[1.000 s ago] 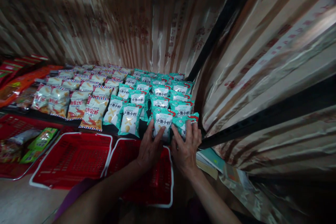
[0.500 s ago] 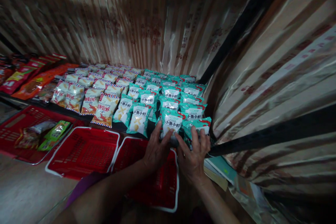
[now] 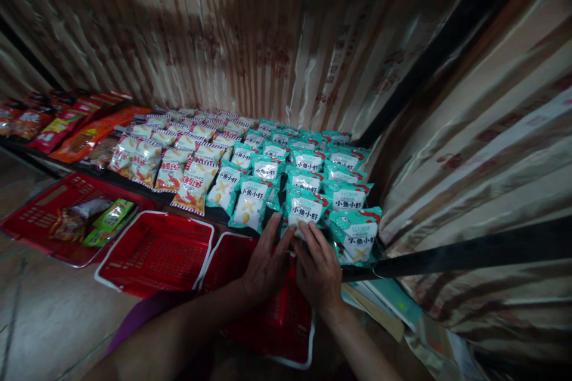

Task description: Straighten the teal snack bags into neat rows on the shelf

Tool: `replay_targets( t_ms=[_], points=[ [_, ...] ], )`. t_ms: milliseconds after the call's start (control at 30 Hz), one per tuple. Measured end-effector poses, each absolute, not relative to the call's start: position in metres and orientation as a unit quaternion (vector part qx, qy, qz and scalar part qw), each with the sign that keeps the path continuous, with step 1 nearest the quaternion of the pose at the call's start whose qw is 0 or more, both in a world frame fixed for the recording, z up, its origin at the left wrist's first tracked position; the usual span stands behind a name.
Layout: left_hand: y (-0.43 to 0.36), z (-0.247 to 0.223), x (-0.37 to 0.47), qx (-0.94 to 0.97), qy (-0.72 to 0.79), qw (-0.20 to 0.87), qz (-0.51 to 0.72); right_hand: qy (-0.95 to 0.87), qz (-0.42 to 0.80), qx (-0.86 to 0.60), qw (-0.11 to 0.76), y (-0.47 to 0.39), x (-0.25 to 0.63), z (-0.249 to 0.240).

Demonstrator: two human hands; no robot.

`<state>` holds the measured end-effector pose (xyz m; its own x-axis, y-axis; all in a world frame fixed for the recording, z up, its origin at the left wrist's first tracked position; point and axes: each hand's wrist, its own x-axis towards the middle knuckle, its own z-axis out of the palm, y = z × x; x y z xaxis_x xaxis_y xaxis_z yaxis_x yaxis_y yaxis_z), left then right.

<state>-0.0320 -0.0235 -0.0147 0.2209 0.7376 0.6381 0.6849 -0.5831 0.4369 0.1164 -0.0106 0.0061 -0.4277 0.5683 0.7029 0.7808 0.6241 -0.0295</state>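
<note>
A teal-and-white snack bag (image 3: 305,205) leans in the front row of similar bags. My left hand (image 3: 267,262) has its fingers at the bag's lower left edge and its thumb on the front, gripping that corner. My right hand (image 3: 318,265) rests stretched fingers on the lower front of the same bag, without closing round it. To the right stands another teal bag (image 3: 356,238), apart from my fingers. On the left, two more teal bags (image 3: 250,202) lean at the shelf edge. The bottom of the middle bag is hidden by my hands.
White-and-orange shrimp snack bags (image 3: 194,184) and orange and red packets (image 3: 84,137) line the dark shelf (image 3: 154,193). Below are a red basket (image 3: 156,253) with a white rim, another under my arms, and a red basket (image 3: 42,235) holding packets. Striped curtains hang behind and right.
My right hand has moved left off the right-hand teal bag onto the middle one. That right-hand bag now stands uncovered. My view has shifted slightly; my left hand stays at the middle bag.
</note>
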Motion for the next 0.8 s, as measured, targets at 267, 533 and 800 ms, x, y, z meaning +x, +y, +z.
replay_targets(
  t_ms=[267, 533, 800],
  points=[
    [-0.020, 0.007, -0.052, 0.703, 0.558, -0.071, 0.435, -0.820, -0.161, -0.415, 0.359, -0.007, 0.109, 0.003],
    [-0.010, 0.004, -0.073, 0.676, 0.619, -0.080, 0.391, -0.823, -0.160, -0.405, 0.365, -0.006, 0.111, 0.001],
    [0.000, 0.003, -0.065, 0.666, 0.623, -0.074, 0.403, -0.821, -0.157, -0.408, 0.366, -0.006, 0.110, 0.001]
  ],
)
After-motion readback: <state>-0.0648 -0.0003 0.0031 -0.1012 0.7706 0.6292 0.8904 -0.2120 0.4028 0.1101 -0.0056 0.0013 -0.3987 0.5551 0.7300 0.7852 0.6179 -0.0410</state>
